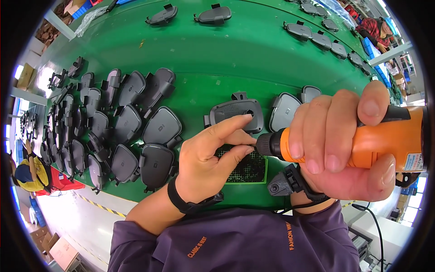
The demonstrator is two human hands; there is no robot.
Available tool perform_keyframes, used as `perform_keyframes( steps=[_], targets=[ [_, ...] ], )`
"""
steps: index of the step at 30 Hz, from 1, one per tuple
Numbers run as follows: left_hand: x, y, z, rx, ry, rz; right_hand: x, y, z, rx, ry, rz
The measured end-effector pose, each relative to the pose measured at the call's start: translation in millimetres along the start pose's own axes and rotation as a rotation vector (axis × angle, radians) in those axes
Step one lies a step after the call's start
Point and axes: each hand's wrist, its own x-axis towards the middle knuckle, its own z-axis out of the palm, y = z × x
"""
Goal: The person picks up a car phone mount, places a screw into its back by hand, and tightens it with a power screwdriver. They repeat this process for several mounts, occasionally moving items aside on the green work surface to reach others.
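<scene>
My right hand (328,131) is wrapped round an orange electric screwdriver (378,140) with a black nose, which points left. Just at its tip, the thumb and forefinger of my left hand (206,154) come together in a pinch. Whatever sits between those fingertips is too small and covered to make out. Right behind them a dark grey phone holder (231,111) lies on the green table, a round black part showing near its right side. Under my left hand is a green-edged tray (266,174) with many tiny dark pieces, partly hidden.
Many dark phone holders (156,165) crowd the table's left side. Two more (283,111) lie behind my right hand. Others stand along the far edge and in a far-right row (299,31). A person (376,31) is at the far right, another (31,174) at the left.
</scene>
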Motion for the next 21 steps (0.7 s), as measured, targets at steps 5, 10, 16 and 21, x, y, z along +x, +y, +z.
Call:
perform_keyframes(
  steps=[5, 10, 16, 21],
  targets=[
    [3.6, -0.5, -4.5, 0.190, -0.013, 0.173, -9.2, -1.6, 1.5, -0.008, 0.016, 0.004],
    [10.8, 7.7, -7.1, 0.426, -0.045, 0.347, -2.2, 4.2, 2.3, -0.034, 0.037, -0.001],
    [11.3, 8.6, -7.7, 0.263, -0.104, 0.218, 0.8, 10.6, 6.3, -0.055, 0.056, -0.006],
    [4.6, 4.2, -6.2, -0.284, -0.158, -0.098, 2.8, 11.9, 2.7, -0.076, 0.078, -0.012]
  ],
)
